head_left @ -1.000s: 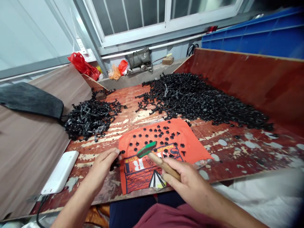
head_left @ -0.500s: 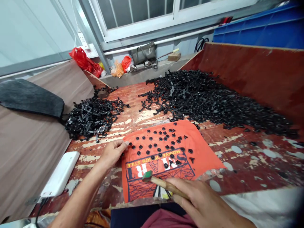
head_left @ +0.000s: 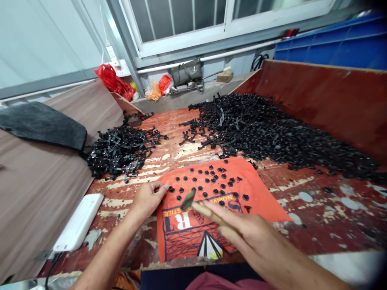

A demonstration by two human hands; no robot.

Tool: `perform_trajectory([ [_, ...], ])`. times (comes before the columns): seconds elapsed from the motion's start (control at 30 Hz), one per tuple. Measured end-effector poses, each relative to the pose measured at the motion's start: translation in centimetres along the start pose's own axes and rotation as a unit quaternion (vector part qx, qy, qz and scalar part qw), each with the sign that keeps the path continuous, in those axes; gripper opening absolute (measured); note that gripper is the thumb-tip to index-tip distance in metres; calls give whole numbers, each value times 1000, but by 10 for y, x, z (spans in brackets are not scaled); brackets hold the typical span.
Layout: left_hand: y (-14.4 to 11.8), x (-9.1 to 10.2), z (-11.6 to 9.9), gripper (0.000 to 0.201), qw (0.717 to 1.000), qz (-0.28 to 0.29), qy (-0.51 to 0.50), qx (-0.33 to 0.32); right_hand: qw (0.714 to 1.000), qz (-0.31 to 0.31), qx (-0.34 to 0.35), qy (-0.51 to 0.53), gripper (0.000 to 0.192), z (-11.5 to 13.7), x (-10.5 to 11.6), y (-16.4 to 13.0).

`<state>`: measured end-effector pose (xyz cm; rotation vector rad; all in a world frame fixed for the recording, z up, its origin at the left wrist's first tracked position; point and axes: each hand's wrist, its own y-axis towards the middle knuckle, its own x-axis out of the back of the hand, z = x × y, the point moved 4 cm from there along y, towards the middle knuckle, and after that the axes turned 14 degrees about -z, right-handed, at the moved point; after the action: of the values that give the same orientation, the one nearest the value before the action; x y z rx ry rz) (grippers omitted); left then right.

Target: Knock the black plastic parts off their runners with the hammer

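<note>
An orange printed cloth [head_left: 178, 245] lies on the worn red tabletop, with many small black round parts [head_left: 204, 194] spread over its upper half. My left hand [head_left: 148, 199] rests at the cloth's left edge, thumb and fingers pressed together beside one black part [head_left: 171, 189]. What they pinch, if anything, is hidden. Over the middle of the cloth, my right hand [head_left: 250, 229] is closed around a wooden-handled tool [head_left: 211, 215]. Its green head [head_left: 188, 200] points left and is blurred, hanging over or touching the cloth near the parts; I cannot tell which.
Behind the cloth, a large heap of black parts [head_left: 266, 129] spreads right along a red board [head_left: 323, 88]. A smaller heap [head_left: 121, 149] sits left, near a dark padded piece [head_left: 42, 125]. A white power bank-like box [head_left: 79, 221] with a cable lies front left.
My right hand and the green-headed tool have moved up over the cloth toward the black parts. Some lower parts are now covered by the hand. The view has shifted slightly.
</note>
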<state>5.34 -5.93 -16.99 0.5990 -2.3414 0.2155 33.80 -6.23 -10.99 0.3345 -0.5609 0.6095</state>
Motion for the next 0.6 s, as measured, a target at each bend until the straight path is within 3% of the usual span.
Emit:
perform_trajectory([
  [0.1,0,2,-5,40,999,-11,50,-19,997,-49,52,-23,59,6,1,31],
  [0.23,-1,4,-14,37,993,-8,107,-49,986,-66,94,-123,61,1,-16,60],
  [0.33,-1,4,-19,37,988,-1,139,-69,979,-49,103,-172,58,-6,-25,66],
  [0.43,-2,4,-19,38,985,-8,154,-74,981,-47,103,-160,58,-4,-21,63],
  [0.6,-5,3,-15,38,986,-31,145,-72,978,-114,103,-139,58,8,-9,61],
])
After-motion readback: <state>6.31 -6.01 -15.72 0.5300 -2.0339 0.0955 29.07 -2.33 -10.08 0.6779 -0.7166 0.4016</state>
